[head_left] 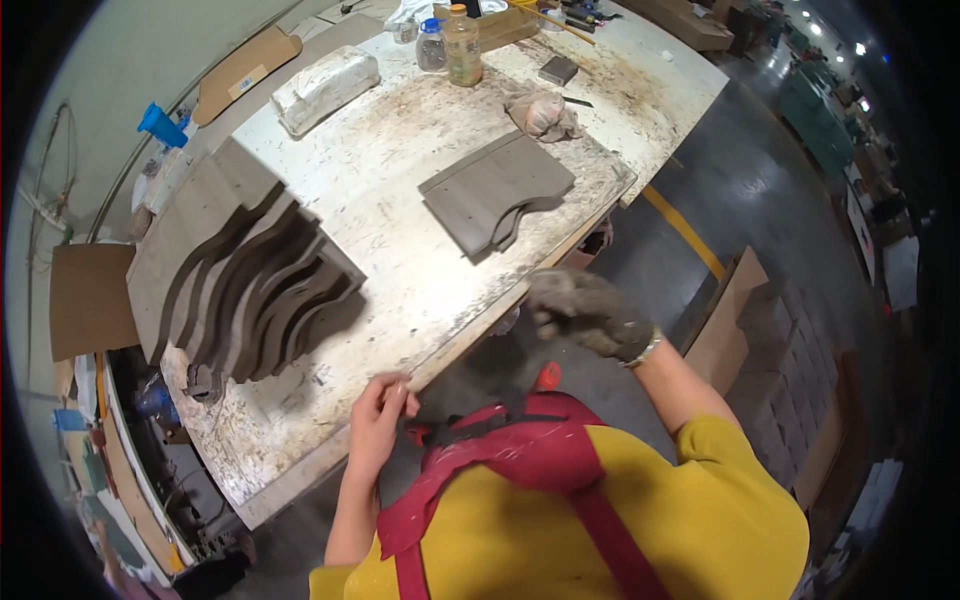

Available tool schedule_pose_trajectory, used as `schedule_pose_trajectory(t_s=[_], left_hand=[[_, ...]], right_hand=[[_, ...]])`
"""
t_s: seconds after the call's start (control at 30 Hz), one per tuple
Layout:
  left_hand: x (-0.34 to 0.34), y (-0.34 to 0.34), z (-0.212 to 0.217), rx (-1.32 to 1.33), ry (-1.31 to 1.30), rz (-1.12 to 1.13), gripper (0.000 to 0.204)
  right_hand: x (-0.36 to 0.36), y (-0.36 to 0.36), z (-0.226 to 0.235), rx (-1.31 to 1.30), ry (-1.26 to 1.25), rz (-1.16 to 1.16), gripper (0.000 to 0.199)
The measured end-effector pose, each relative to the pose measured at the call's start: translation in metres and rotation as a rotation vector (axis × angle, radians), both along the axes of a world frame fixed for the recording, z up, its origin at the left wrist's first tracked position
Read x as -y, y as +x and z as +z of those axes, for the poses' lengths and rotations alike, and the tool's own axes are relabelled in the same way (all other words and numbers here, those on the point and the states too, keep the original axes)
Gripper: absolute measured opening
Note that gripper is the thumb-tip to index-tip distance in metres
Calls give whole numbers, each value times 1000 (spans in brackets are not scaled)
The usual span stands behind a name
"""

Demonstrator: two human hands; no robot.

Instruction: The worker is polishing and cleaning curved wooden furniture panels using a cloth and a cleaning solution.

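Note:
My bare left hand (383, 408) hovers by the near edge of the white worktable (400, 290), its fingers curled in and nothing visible in them. My right hand (588, 315), in a dirty grey work glove, is past the table's edge, lower right of a pair of grey-brown boards. It is blurred, and its fingers cannot be made out well. Those wavy-edged boards (495, 185) lie one on the other near the table's right side. Several similar curved boards (225, 230) are stacked at the left of the table.
Behind are a wrapped white block (325, 88), a blue-capped jug (431, 46), an orange-capped bottle (462, 48), a crumpled rag (543, 115) and a small dark block (558, 70). To the right, a cardboard box (735, 320) stands on the grey floor (660, 250).

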State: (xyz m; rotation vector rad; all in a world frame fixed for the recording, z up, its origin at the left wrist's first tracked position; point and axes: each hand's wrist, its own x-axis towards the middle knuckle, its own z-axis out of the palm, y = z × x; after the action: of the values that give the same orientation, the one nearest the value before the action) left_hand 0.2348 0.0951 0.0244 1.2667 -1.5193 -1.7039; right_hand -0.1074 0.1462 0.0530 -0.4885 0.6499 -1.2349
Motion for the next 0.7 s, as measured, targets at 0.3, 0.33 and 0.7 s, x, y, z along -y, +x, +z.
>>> schedule_pose_trajectory(t_s=[0.3,0.33,0.7], left_hand=[[68,-167,32,211,-347,-191,17],[79,-177,33,221,-402,-183,17],[181,-236,27,296,-620,-203,18]], right_hand=[[-39,-150,-23,-23,14,-250,72],[-33,-156,-27,-37,23,-243,73],[82,-182,-18,-363,-32,-217,66]])
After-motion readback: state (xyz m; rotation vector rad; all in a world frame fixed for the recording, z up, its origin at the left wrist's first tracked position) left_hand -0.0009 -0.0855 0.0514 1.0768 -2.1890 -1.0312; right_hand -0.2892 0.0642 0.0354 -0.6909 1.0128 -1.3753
